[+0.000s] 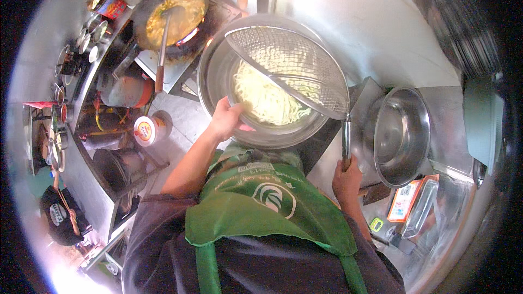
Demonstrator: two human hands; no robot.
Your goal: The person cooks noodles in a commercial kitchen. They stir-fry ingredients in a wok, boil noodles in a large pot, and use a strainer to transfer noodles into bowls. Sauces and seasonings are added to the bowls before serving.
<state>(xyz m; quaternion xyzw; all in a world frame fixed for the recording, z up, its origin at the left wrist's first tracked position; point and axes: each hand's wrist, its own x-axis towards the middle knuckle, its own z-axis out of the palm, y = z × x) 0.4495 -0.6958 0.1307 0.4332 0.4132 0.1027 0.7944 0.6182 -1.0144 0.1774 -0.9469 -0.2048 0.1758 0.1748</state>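
Note:
My left hand (227,119) grips the near-left rim of a metal bowl that holds pale noodles (267,108). This bowl appears to sit within or over a larger stainless steel basin (207,73). In my right hand (347,175) is the handle of a large wire mesh strainer (302,53). The strainer is tilted over the noodles, and its mesh covers the upper right part of them from view. Whether it touches the noodles I cannot tell.
Upper left, a wok (141,28) of steaming food stands over a flame, with a long-handled ladle (163,49) in it. Small seasoning containers line the left counter. A lidded tub (146,130) stands lower left. An empty steel basin (402,136) and a plastic package (404,200) are at right.

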